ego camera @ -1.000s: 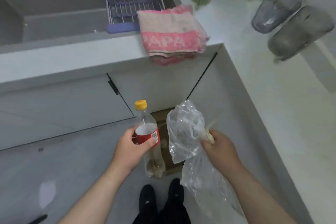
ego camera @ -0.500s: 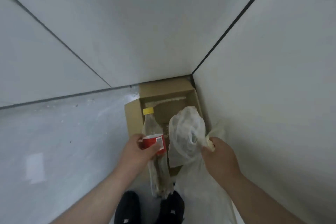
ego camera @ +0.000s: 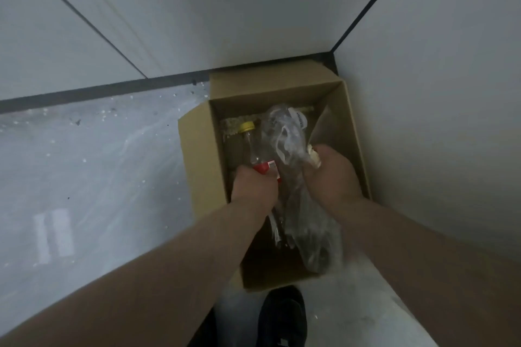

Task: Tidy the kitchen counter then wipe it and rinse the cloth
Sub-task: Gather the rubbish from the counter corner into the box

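Observation:
An open cardboard box [ego camera: 201, 166] stands on the floor in the corner under the cabinets. My left hand [ego camera: 255, 186] grips a clear plastic bottle [ego camera: 251, 146] with a yellow cap and a red label, held inside the box. My right hand [ego camera: 331, 175] clutches a crumpled clear plastic bag [ego camera: 284, 135] together with a small whitish scrap; the bag hangs down into the box beside the bottle. Both forearms reach down from the lower edge of the view.
White cabinet doors [ego camera: 197, 8] rise behind and to the right of the box. The grey floor [ego camera: 98, 177] to the left carries small white crumbs. A black shoe [ego camera: 282, 318] stands just in front of the box.
The view dropped from the counter to the floor corner. Both hands went down and forward, bringing the bottle and the bag from above the box to inside it.

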`<move>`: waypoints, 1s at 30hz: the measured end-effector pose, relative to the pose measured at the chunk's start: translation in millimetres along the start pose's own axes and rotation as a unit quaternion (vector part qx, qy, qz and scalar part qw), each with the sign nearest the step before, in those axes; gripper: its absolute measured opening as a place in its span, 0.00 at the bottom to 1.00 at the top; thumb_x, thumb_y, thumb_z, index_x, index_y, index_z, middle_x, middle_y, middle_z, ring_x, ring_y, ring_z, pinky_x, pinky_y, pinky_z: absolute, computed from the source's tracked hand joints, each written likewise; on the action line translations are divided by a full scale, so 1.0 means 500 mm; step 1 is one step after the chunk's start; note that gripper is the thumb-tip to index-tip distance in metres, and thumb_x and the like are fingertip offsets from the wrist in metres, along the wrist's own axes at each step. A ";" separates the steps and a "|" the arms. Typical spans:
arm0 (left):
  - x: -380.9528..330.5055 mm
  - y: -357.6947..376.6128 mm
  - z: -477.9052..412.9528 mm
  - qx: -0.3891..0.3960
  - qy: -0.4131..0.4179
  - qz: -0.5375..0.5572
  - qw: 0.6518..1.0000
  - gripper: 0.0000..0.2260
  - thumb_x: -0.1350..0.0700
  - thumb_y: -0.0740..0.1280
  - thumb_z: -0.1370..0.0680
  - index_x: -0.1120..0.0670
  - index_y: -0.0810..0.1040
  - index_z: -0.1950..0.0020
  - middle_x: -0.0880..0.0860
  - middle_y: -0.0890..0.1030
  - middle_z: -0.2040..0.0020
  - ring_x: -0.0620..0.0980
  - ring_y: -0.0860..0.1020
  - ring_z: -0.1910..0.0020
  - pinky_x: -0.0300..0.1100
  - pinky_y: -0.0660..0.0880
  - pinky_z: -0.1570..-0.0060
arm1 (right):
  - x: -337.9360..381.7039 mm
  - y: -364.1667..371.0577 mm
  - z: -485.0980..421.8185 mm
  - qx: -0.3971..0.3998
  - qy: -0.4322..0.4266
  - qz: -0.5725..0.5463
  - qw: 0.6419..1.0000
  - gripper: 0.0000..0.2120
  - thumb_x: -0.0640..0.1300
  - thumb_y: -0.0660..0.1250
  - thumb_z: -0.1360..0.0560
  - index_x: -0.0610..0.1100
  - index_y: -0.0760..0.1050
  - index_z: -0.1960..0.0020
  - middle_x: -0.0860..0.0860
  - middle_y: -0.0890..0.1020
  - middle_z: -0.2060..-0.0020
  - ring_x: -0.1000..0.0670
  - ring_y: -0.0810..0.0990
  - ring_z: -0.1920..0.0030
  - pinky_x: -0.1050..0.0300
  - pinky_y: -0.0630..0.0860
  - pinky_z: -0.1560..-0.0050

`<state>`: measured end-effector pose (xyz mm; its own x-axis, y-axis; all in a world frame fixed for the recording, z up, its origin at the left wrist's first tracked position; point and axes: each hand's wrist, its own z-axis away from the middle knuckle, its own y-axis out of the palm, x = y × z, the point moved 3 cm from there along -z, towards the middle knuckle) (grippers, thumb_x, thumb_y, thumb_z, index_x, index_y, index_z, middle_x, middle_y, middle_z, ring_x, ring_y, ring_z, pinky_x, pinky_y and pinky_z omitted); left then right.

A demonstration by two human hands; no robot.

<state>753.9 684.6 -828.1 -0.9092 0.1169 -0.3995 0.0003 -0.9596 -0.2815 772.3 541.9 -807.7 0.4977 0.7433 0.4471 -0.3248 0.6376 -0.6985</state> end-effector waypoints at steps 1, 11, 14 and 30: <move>0.004 0.005 -0.014 -0.006 -0.006 0.009 1.000 0.14 0.53 0.66 0.21 0.57 0.69 0.39 0.52 0.75 0.57 0.49 0.76 0.61 0.39 0.70 0.68 | -0.006 0.012 -0.011 -0.006 0.008 -0.015 1.000 0.06 0.48 0.65 0.22 0.48 0.75 0.46 0.52 0.77 0.58 0.49 0.78 0.55 0.57 0.72 0.55; 0.033 0.033 -0.058 -0.049 0.004 0.002 0.999 0.23 0.54 0.69 0.24 0.57 0.66 0.32 0.58 0.75 0.38 0.59 0.76 0.39 0.52 0.74 0.39 | -0.044 0.045 -0.011 0.039 0.005 -0.034 0.999 0.37 0.63 0.69 0.33 0.50 0.64 0.30 0.48 0.74 0.35 0.46 0.75 0.36 0.43 0.77 0.41; 0.028 0.039 -0.047 -0.041 0.018 -0.018 0.999 0.27 0.53 0.69 0.23 0.58 0.62 0.29 0.58 0.75 0.37 0.59 0.75 0.39 0.53 0.74 0.39 | -0.041 0.014 0.015 0.020 -0.014 -0.016 1.000 0.36 0.54 0.69 0.26 0.48 0.58 0.24 0.48 0.67 0.28 0.47 0.68 0.30 0.47 0.71 0.33; -0.174 -0.176 0.272 0.083 0.308 -0.399 0.860 0.17 0.49 0.62 0.20 0.45 0.69 0.30 0.46 0.74 0.33 0.44 0.73 0.41 0.36 0.66 0.47 | 0.117 -0.201 0.188 0.056 -0.107 0.069 0.990 0.20 0.49 0.61 0.20 0.50 0.70 0.29 0.52 0.76 0.35 0.50 0.74 0.36 0.58 0.70 0.37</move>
<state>776.1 724.2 -649.9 -0.2004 0.8191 -0.5376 -0.6274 -0.5287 -0.5717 758.2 540.3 -658.9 0.2645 0.8436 0.4674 -0.4720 0.5358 -0.7001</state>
